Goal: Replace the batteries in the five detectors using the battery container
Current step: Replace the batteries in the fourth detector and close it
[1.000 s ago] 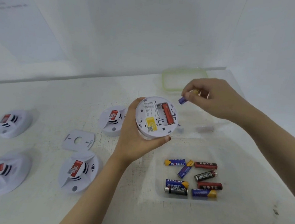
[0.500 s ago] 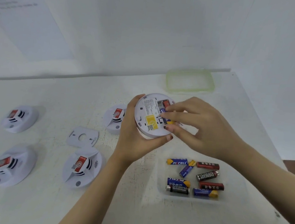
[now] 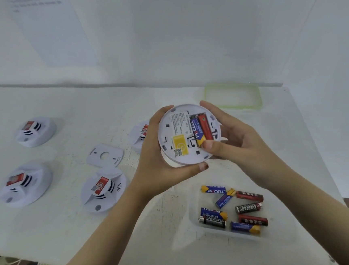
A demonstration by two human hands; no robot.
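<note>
Head view: four smoke detectors (image 3: 35,130) and a mounting plate (image 3: 105,155) lie on the white bench (image 3: 55,227) at left. The left hand (image 3: 157,173) grips an upturned detector (image 3: 180,132) by its rim. The right hand (image 3: 238,144) clasps the opposite edge, its thumb pressing a blue PKCELL battery (image 3: 195,130) beside a red battery (image 3: 205,126). Below right, the battery container (image 3: 192,218) holds loose batteries (image 3: 213,189).

smooth white plastic detector (image 3: 187,133), glossy batteries (image 3: 249,208), scuffed matt table (image 3: 76,107).
</note>
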